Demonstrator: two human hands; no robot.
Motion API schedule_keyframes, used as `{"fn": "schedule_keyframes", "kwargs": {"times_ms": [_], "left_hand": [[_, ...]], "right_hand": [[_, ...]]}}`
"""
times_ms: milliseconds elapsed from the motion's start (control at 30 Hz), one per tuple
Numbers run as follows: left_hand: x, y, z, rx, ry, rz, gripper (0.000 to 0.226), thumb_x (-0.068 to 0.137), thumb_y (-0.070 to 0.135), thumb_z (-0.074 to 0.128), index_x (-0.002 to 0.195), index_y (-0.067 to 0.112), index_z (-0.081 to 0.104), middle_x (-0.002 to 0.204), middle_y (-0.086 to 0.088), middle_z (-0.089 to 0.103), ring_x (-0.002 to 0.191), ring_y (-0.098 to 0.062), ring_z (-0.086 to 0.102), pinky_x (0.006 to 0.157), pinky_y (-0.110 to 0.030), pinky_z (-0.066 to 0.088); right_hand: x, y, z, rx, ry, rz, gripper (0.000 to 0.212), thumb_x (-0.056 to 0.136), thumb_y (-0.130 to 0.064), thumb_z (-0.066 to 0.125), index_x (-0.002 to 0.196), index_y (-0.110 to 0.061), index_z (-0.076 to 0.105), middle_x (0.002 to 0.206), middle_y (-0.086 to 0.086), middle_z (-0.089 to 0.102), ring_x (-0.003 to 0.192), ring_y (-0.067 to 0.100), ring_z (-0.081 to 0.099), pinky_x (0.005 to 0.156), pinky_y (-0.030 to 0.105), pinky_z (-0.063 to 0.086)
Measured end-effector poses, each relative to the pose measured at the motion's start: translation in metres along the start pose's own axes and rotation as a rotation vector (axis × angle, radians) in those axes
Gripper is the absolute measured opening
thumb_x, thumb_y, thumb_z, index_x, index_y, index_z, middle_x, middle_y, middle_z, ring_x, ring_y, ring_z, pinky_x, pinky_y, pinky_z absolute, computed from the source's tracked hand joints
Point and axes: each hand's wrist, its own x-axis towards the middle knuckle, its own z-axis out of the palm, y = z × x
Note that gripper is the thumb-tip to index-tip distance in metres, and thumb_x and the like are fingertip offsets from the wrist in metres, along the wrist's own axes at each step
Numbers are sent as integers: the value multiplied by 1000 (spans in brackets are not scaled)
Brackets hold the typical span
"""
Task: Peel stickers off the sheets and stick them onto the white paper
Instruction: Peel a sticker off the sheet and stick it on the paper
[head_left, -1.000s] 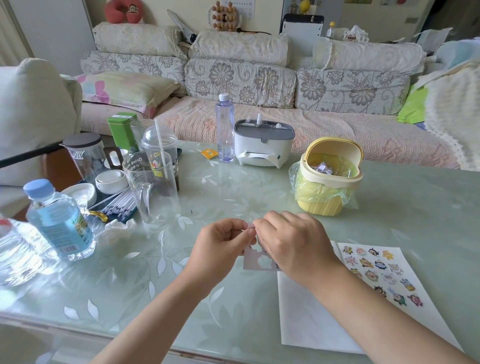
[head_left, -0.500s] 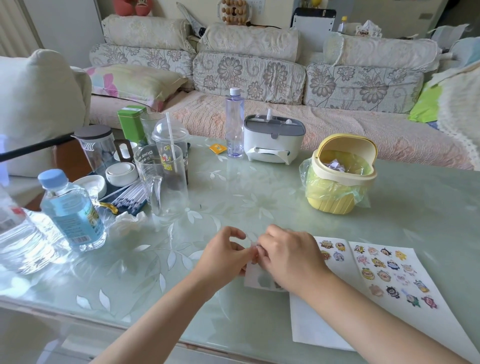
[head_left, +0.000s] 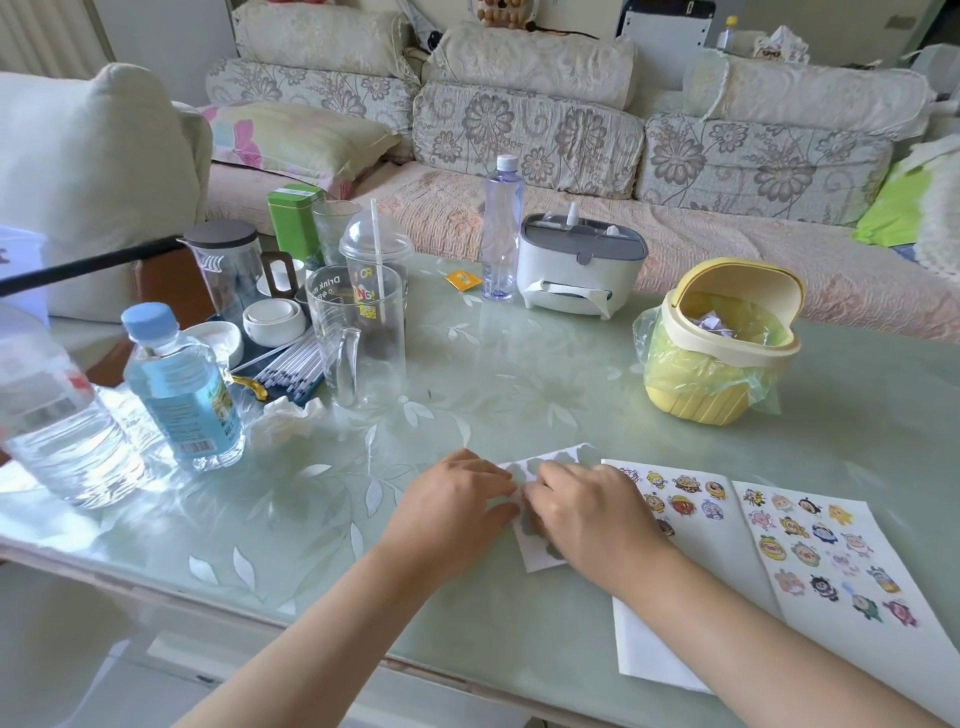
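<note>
Nearest me, the white paper (head_left: 655, 652) lies at the desk's (head_left: 322, 525) front edge, under my right forearm. Its far part carries rows of stickers (head_left: 681, 501). A panel on its right holds more, and I cannot tell whether that is the same paper or a separate one.

Just beyond, both hands are together. The left hand (head_left: 457, 512) and right hand (head_left: 589, 514) meet fingertip to fingertip on the sheet (head_left: 546, 459), each with curled fingers pinching at it. The sheet sits low on the desk, just left of the paper, and shows mostly grey cut-out shapes. The knuckles hide whether a sticker corner has lifted.

The risks I see:
- The sheet looks nearly spent, so a hard pull could tear the thin backing rather than free a sticker.
- A freed sticker could fold onto itself or cling to a finger before it reaches the paper.
- My right forearm lies across the paper, so dragging it sideways could shift or crease the paper.

Farther off, the jug (head_left: 358, 353) and bottle (head_left: 182, 387) stand on the left and the yellow bin (head_left: 712, 376) on the right, all well apart from the hands. I judge a knock unlikely unless an elbow swings wide.
</note>
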Motion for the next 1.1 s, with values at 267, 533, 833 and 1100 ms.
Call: {"fn": "schedule_keyframes", "kwargs": {"times_ms": [267, 533, 833, 1100], "left_hand": [[-11, -3, 5, 120, 30, 163, 41, 92, 42, 40, 90, 22, 76, 113, 6, 70, 103, -17, 61, 59, -30, 56], [-15, -7, 5, 89, 73, 194, 36, 92, 37, 44, 97, 26, 78, 103, 11, 71, 93, -16, 64, 54, -25, 53], [-14, -3, 9, 64, 73, 101, 42, 93, 41, 38, 96, 28, 78, 106, 12, 70, 99, -16, 62, 59, -34, 57], [-7, 24, -17, -612, 126, -479, 40, 79, 47, 78, 105, 26, 57, 95, 15, 62, 84, -5, 61, 70, -16, 44]], "right_hand": [[5, 7, -1, -38, 22, -118, 33, 42, -2, 76, 55, -21, 53, 60, -2, 47, 48, 21, 48, 49, 27, 19], [6, 12, 6, 3, 68, -135, 35, 49, -5, 81, 54, -23, 51, 61, -5, 46, 50, 18, 45, 45, 27, 22], [5, 14, 5, -27, 163, -189, 32, 51, 0, 74, 57, -21, 50, 63, -2, 46, 51, 20, 41, 52, 29, 16], [11, 14, -12, 187, 431, 142, 24, 90, -21, 61, 66, -18, 62, 64, -1, 55, 53, 24, 54, 43, 33, 38]]}}
